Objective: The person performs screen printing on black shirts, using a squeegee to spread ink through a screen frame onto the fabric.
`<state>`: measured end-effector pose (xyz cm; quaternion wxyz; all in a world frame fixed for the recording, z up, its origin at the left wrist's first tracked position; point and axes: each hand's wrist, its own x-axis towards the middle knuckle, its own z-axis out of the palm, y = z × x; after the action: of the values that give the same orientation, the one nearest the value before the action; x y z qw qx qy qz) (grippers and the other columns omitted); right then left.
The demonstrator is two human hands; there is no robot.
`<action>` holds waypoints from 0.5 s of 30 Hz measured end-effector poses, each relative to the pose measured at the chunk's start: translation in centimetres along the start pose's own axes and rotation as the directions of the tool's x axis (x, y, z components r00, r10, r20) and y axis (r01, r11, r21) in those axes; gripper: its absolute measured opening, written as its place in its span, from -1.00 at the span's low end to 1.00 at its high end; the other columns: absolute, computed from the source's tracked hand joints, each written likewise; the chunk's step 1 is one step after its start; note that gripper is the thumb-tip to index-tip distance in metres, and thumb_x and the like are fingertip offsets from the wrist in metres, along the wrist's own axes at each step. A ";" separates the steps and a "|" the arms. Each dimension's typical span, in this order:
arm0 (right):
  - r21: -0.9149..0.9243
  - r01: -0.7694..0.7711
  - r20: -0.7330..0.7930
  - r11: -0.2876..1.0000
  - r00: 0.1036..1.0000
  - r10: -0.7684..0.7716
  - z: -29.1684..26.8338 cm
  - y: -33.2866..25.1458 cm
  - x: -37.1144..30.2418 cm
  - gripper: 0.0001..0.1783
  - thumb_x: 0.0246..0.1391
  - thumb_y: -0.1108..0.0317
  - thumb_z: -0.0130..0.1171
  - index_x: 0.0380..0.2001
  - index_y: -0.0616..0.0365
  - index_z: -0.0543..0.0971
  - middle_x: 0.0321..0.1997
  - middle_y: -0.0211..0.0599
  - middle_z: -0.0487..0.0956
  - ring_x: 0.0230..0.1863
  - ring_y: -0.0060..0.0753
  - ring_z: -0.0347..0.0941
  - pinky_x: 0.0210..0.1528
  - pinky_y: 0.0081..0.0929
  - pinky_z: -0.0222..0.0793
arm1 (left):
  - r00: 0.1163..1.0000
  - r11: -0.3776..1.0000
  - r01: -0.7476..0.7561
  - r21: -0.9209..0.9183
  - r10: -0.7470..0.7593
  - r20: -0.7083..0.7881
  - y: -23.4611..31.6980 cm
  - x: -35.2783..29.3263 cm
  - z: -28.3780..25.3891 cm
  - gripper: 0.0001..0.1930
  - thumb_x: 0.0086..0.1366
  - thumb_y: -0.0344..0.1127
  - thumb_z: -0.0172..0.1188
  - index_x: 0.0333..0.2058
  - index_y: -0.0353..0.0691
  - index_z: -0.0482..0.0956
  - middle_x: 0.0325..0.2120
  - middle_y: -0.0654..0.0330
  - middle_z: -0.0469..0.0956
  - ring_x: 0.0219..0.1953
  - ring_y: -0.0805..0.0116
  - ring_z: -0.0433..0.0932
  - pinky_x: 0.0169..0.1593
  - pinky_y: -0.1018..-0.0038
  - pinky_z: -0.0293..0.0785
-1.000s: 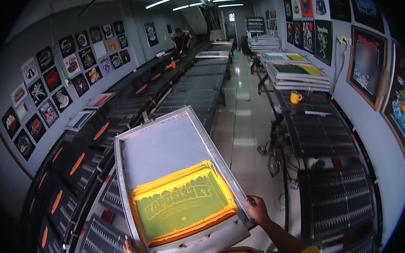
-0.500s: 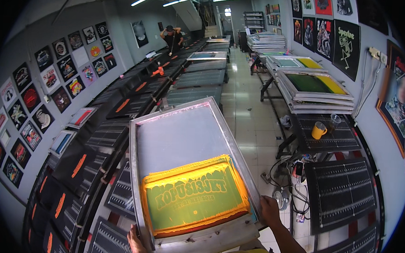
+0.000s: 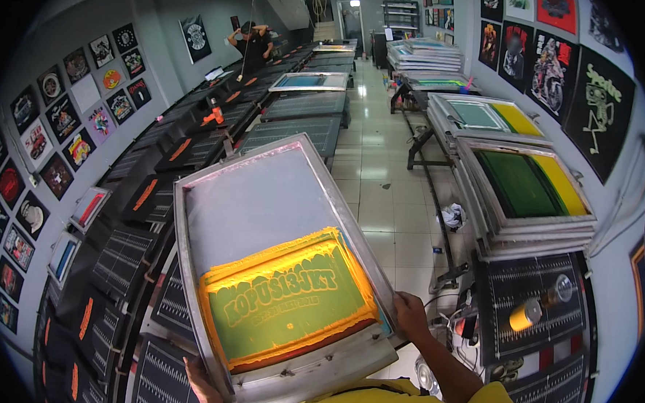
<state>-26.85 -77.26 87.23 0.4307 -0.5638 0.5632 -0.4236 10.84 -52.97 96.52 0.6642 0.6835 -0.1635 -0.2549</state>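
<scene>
Screen frame (image 3: pixel 275 272): held flat before me, over the near printing tables (image 3: pixel 126 257)
Left hand (image 3: pixel 203 389): grips near-left edge
Right hand (image 3: pixel 410 317): clamps right rail
Risk: wet ink may smear if I tilt it

Brushed metal screen frame (image 3: pixel 188 253), glossy tiled floor (image 3: pixel 382 183)

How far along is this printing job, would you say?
Done: the metal-framed screen already carries yellow-green ink over its stencil. In hand: the left hand and right hand hold it by its near corners above the long row of dark print boards. Left: it is not yet set down on any board.
</scene>
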 end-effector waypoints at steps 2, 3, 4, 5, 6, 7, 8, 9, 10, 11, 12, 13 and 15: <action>0.024 -0.073 0.089 0.997 0.994 0.070 0.6 -0.7 5.0 -0.67 0.12 0.27 -0.06 -0.35 0.39 0.53 -0.60 -0.05 0.47 -0.54 -0.31 0.41 -0.38 -0.35 0.30 | 1.000 1.000 -0.002 -0.018 0.002 0.012 -0.4 3.1 3.8 -0.16 0.25 0.33 -0.25 0.00 -0.48 0.42 -0.09 -0.01 0.51 -0.05 0.16 0.44 0.08 0.36 0.26; 0.019 -0.050 0.096 0.999 0.994 0.048 1.2 -0.2 7.7 -0.67 0.12 0.27 -0.06 -0.33 0.38 0.53 -0.61 -0.07 0.47 -0.54 -0.33 0.40 -0.38 -0.37 0.30 | 1.000 1.000 -0.002 -0.027 0.003 0.020 -0.7 4.8 5.7 -0.16 0.25 0.34 -0.25 0.00 -0.48 0.42 -0.09 -0.01 0.51 -0.04 0.15 0.44 0.09 0.35 0.26; 0.011 -0.032 0.103 0.999 0.994 0.031 1.8 0.4 10.0 -0.66 0.12 0.27 -0.06 -0.32 0.38 0.53 -0.61 -0.08 0.47 -0.54 -0.35 0.39 -0.38 -0.38 0.30 | 1.000 0.999 -0.015 -0.046 0.015 0.002 -1.4 7.0 7.2 -0.17 0.26 0.33 -0.26 -0.02 -0.48 0.43 -0.12 0.00 0.51 -0.08 0.18 0.45 0.04 0.36 0.29; 0.004 -0.015 0.111 1.000 0.994 0.014 2.5 0.9 12.4 -0.66 0.12 0.27 -0.06 -0.31 0.38 0.54 -0.62 -0.10 0.46 -0.55 -0.37 0.38 -0.38 -0.39 0.30 | 1.000 0.997 -0.028 -0.065 0.027 -0.015 -2.4 9.6 8.6 -0.18 0.26 0.33 -0.27 -0.05 -0.48 0.44 -0.16 0.01 0.52 -0.12 0.21 0.46 0.00 0.38 0.31; 0.003 -0.022 0.103 1.000 0.994 0.022 3.2 1.4 14.9 -0.66 0.12 0.26 -0.06 -0.30 0.37 0.54 -0.62 -0.11 0.47 -0.55 -0.38 0.38 -0.38 -0.40 0.30 | 0.999 0.996 -0.042 -0.083 0.039 -0.033 -3.3 11.9 10.0 -0.18 0.27 0.33 -0.28 -0.07 -0.48 0.45 -0.19 0.02 0.53 -0.16 0.24 0.47 -0.04 0.39 0.34; 0.004 -0.026 0.091 1.000 0.996 0.026 3.8 1.4 17.7 -0.66 0.13 0.26 -0.06 -0.29 0.37 0.54 -0.62 -0.12 0.47 -0.54 -0.38 0.38 -0.38 -0.40 0.30 | 0.999 0.998 -0.026 -0.060 0.024 -0.030 -3.0 13.7 12.4 -0.18 0.27 0.33 -0.28 -0.07 -0.48 0.45 -0.19 0.02 0.53 -0.16 0.23 0.47 -0.04 0.39 0.34; 0.004 -0.031 0.079 1.000 0.996 0.030 4.2 1.4 20.5 -0.66 0.13 0.26 -0.06 -0.29 0.37 0.54 -0.62 -0.13 0.48 -0.54 -0.38 0.39 -0.38 -0.40 0.30 | 1.000 0.999 -0.010 -0.036 0.009 -0.027 -2.7 15.5 15.1 -0.18 0.28 0.33 -0.29 -0.07 -0.48 0.45 -0.18 0.02 0.53 -0.15 0.23 0.47 -0.03 0.39 0.34; 0.005 -0.078 0.080 0.997 0.994 0.077 4.4 1.3 23.1 -0.65 0.13 0.26 -0.06 -0.29 0.37 0.54 -0.62 -0.13 0.48 -0.54 -0.38 0.40 -0.37 -0.40 0.31 | 1.000 1.000 0.007 -0.013 -0.007 -0.025 -2.6 17.3 17.4 -0.18 0.28 0.33 -0.29 -0.06 -0.49 0.45 -0.18 0.02 0.52 -0.14 0.23 0.47 -0.03 0.39 0.34; 0.009 -0.120 0.088 0.993 0.989 0.119 4.6 0.8 25.7 -0.65 0.13 0.26 -0.06 -0.29 0.37 0.55 -0.61 -0.14 0.48 -0.53 -0.37 0.40 -0.37 -0.40 0.31 | 0.999 0.999 -0.040 -0.006 0.040 0.024 -2.7 19.4 19.1 -0.19 0.28 0.32 -0.30 -0.07 -0.48 0.45 -0.19 0.01 0.52 -0.15 0.23 0.47 -0.05 0.40 0.35; 0.012 -0.162 0.097 0.987 0.982 0.161 4.8 0.5 28.2 -0.65 0.13 0.26 -0.06 -0.29 0.37 0.55 -0.61 -0.14 0.49 -0.52 -0.37 0.41 -0.36 -0.40 0.31 | 0.999 1.000 -0.028 0.006 0.027 0.045 -2.5 21.3 20.7 -0.19 0.28 0.32 -0.29 -0.06 -0.48 0.45 -0.18 0.01 0.52 -0.13 0.21 0.46 -0.02 0.39 0.33; 0.016 -0.143 0.082 0.990 0.987 0.141 5.1 0.4 30.7 -0.65 0.13 0.26 -0.06 -0.28 0.37 0.55 -0.59 -0.14 0.50 -0.50 -0.37 0.42 -0.35 -0.40 0.32 | 0.998 1.000 -0.016 0.019 0.014 0.066 -2.4 23.2 22.3 -0.19 0.28 0.32 -0.28 -0.05 -0.47 0.45 -0.16 0.01 0.52 -0.12 0.19 0.46 0.00 0.39 0.30; 0.022 -0.124 0.069 0.992 0.990 0.122 5.3 0.6 33.2 -0.64 0.13 0.25 -0.06 -0.27 0.37 0.55 -0.58 -0.14 0.51 -0.49 -0.37 0.43 -0.33 -0.41 0.32 | 0.996 0.999 -0.005 0.034 0.002 0.085 -1.7 24.7 24.5 -0.19 0.27 0.31 -0.27 -0.04 -0.47 0.45 -0.15 0.01 0.52 -0.11 0.17 0.46 0.03 0.38 0.28; 0.033 -0.115 0.051 0.993 0.992 0.113 5.7 1.0 38.0 -0.64 0.13 0.25 -0.06 -0.26 0.38 0.55 -0.55 -0.13 0.53 -0.46 -0.38 0.44 -0.32 -0.42 0.32 | 0.999 1.000 0.005 -0.003 -0.005 0.052 -0.7 27.3 29.6 -0.23 0.29 0.28 -0.27 -0.04 -0.46 0.44 -0.16 0.03 0.52 -0.11 0.19 0.46 0.03 0.39 0.28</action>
<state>-21.39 -115.20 84.44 0.4781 -0.5331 0.5759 -0.3944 16.32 -92.66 92.63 0.6602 0.6759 -0.1787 -0.2747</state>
